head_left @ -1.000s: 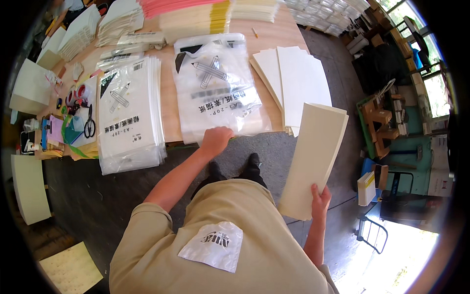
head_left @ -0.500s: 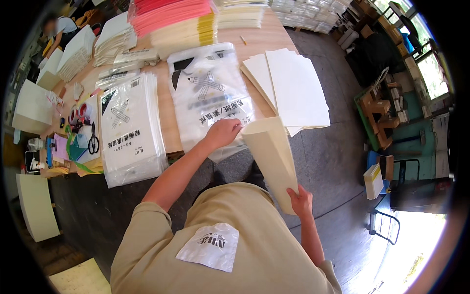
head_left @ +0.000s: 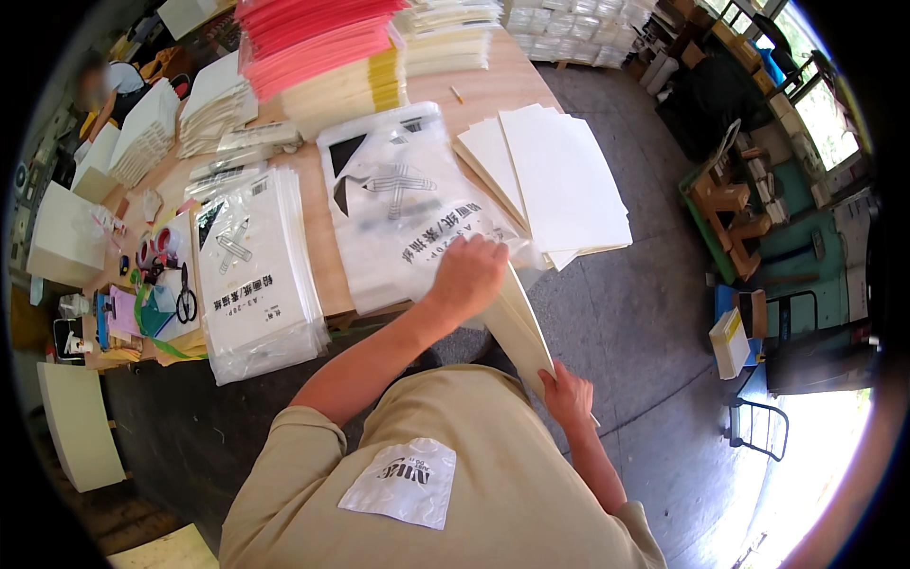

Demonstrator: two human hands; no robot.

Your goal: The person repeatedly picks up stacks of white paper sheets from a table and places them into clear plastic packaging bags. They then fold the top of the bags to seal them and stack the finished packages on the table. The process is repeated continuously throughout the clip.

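My right hand [head_left: 569,394] grips the lower end of a bent stack of cream drawing paper [head_left: 523,332] in front of my body. The stack's upper end meets the mouth of a clear printed plastic bag [head_left: 384,232] lying on the table. Over that mouth my left hand [head_left: 469,275] is closed, with the bag's film at its fingers. It hides the paper's upper end, so I cannot tell how far the paper is inside. Right of the bag lie fanned white sheets [head_left: 569,180]. To its left is a pile of filled paper bags [head_left: 256,284].
Pink packs [head_left: 322,47] and cream packs are stacked at the wooden table's [head_left: 455,114] far side. Scissors [head_left: 186,299] and tape rolls lie at the left. A person [head_left: 118,81] sits at the far left. A hand cart [head_left: 758,427] stands on the floor at right.
My left hand has moved right and forward over the bag's mouth. The paper stack has turned from an open curl to a narrower, edge-on shape, and the bag's mouth has shifted right.
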